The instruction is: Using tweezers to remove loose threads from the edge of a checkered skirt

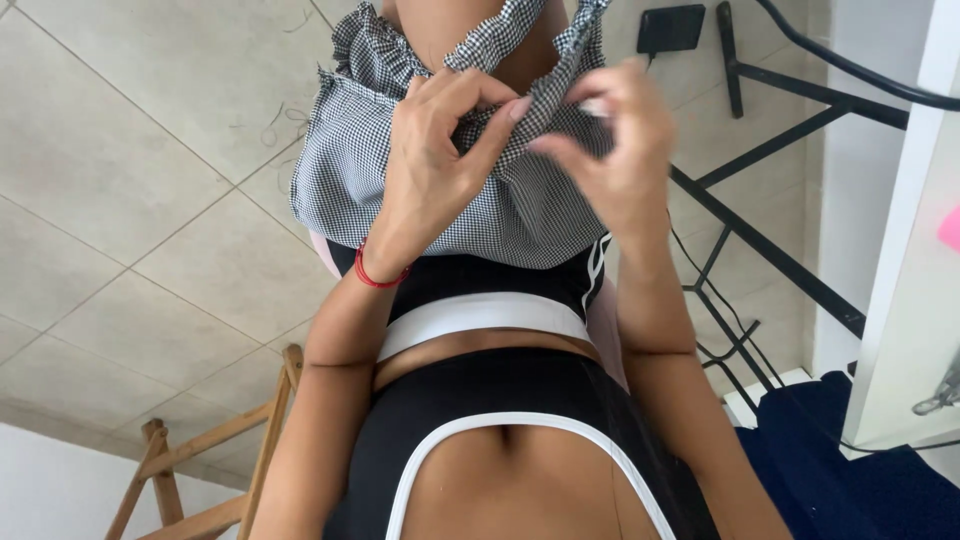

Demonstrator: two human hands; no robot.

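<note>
A black-and-white checked garment (400, 180) with ruffled edges lies over the person's lap, above the tiled floor (130, 200). The left hand (430, 150) is closed on a fold of its cloth, thumb pressed down. The right hand (610, 140) pinches the same gathered edge just beside it (fingers curled tight). A red string bracelet (375, 278) circles the left wrist. Black metal frame legs (770, 250) stand to the right.

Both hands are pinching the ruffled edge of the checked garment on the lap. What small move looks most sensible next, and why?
Probably slide the right hand a little further along the ruffled hem of the checked garment while the left hand keeps its pinch. Both hands grip the same gathered edge close together, so only a short stretch is held taut between them.
</note>
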